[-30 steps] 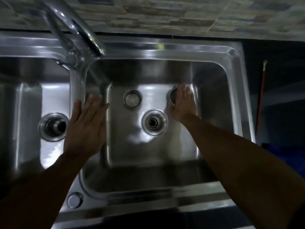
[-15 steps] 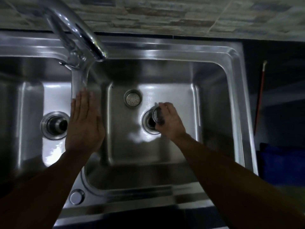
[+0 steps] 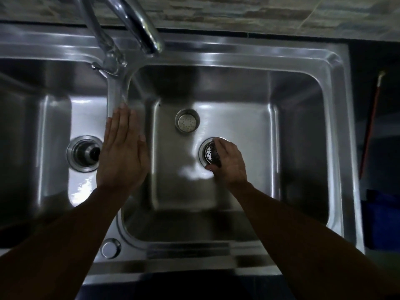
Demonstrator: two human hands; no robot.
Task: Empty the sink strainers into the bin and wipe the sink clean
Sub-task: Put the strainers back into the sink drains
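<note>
Your right hand (image 3: 229,164) has its fingers (image 3: 219,146) curled over the far rim of a perforated strainer (image 3: 210,153), with the thumb hooked at its near edge. The strainer is held tilted, holed face turned left, at the drain ring (image 3: 201,153) in the right basin of the sink (image 3: 238,55). Whether it already sits in the ring cannot be told.

A second strainer (image 3: 187,120) stands upright on the basin floor, beyond those fingers and a little to their left, apart from them.

Your left hand (image 3: 122,154) lies flat with its fingers (image 3: 121,126) straight and together, holding nothing. It presses on the divider (image 3: 114,94) between the two basins. To the left of those fingers, near the heel of the hand, is the left basin's drain (image 3: 83,153), with a dark knob at its middle. Beyond the fingertips the faucet (image 3: 140,27) arches over the right basin's back corner. Far to the right of the right fingers, outside the sink, a red stick (image 3: 371,126) leans in the dark.
</note>
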